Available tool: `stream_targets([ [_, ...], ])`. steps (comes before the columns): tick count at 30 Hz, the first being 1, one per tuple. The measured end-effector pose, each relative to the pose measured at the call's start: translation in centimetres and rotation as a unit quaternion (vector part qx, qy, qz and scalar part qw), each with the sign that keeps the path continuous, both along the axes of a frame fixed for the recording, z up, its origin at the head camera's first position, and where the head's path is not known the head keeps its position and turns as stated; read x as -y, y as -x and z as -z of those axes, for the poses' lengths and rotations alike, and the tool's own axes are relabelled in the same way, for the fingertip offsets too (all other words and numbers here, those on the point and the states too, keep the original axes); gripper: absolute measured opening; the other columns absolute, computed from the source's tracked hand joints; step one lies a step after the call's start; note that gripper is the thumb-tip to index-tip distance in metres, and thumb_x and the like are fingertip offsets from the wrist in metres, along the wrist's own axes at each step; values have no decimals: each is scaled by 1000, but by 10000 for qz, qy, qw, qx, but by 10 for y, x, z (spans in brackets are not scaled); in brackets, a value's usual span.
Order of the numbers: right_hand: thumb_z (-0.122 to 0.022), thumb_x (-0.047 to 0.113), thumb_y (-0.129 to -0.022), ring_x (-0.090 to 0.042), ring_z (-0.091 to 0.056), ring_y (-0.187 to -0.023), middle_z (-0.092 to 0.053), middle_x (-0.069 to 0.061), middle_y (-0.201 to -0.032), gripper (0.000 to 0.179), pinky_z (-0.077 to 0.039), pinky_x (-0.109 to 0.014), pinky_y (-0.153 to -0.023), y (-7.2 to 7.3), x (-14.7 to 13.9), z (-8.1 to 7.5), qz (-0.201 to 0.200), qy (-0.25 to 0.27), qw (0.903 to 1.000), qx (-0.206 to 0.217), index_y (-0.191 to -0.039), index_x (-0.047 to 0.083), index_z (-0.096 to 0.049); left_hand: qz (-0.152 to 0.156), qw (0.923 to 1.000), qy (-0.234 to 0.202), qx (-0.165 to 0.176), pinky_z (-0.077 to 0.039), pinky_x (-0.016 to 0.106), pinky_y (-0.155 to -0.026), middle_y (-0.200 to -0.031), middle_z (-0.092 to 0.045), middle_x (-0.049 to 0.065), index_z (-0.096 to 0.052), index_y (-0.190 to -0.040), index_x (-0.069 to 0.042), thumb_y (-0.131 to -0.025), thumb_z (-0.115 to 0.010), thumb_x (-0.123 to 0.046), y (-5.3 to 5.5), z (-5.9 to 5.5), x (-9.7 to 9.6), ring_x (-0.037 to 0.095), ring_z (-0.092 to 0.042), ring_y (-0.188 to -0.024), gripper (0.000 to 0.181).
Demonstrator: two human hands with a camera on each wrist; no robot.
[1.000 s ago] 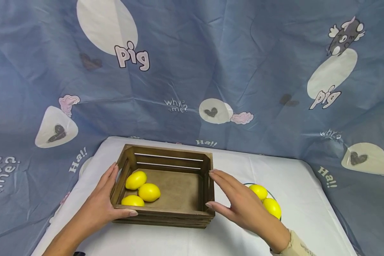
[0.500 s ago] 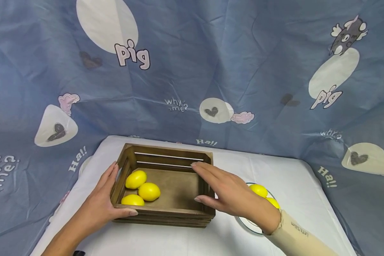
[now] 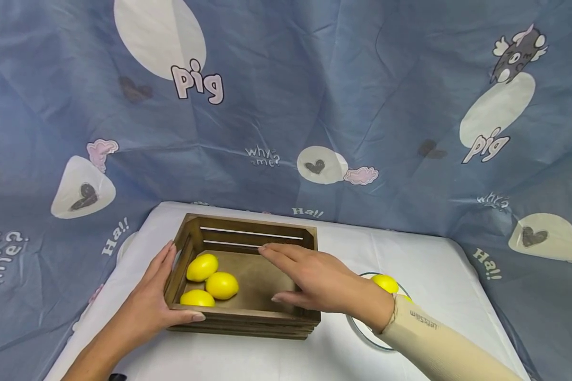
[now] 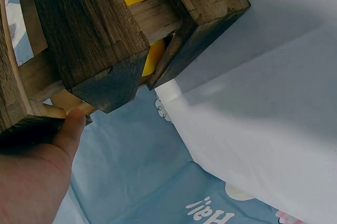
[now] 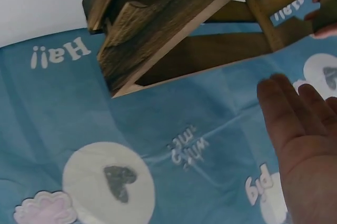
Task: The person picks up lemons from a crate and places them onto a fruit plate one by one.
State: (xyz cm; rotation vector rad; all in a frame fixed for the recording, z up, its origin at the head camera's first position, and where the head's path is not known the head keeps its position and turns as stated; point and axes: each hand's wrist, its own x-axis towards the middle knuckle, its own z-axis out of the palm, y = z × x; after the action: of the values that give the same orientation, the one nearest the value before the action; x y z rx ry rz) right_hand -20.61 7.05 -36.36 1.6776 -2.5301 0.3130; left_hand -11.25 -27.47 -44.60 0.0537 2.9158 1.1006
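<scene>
In the head view a brown slatted wooden crate stands on the white-covered table with three yellow lemons grouped at its left end. My left hand holds the crate's near left corner, thumb along the front rim and fingers along the left side. The left wrist view shows a digit at the dark slats. Over the crate's right half hovers my right hand, fingers extended and nothing in them; it covers part of the right wall. The right wrist view shows its straight fingers.
Right of the crate, a clear-rimmed plate holds more lemons, partly hidden by my right sleeve. A blue printed cloth hangs behind the white table. A small black object shows at the bottom edge.
My right hand has moved left from beside the crate's right wall to above its inside, its sleeve coming further into view. The left hand and crate have stayed put.
</scene>
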Motion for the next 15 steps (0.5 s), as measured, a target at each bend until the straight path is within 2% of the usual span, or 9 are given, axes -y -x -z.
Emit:
stream_targets([
  [6,-76,43,-96,-20,-60,-132,-49,-5,-158,81,-59,-38,-92,4,17,2,-206,-155,9997,25,-162,14,-38,-4,10000,7,65,-34,79,-103,-174,6,19,5,-168,-9,-65,-93,-65,0,0,0,59,-27,-146,152],
  [15,-75,48,-96,-18,-64,-125,-47,-2,-158,83,-60,-34,-86,16,44,7,-77,-619,9980,55,-163,17,-36,8,10000,-3,7,-35,79,-103,-174,5,18,5,-168,-10,-66,-92,-65,0,0,1,59,-27,-146,152],
])
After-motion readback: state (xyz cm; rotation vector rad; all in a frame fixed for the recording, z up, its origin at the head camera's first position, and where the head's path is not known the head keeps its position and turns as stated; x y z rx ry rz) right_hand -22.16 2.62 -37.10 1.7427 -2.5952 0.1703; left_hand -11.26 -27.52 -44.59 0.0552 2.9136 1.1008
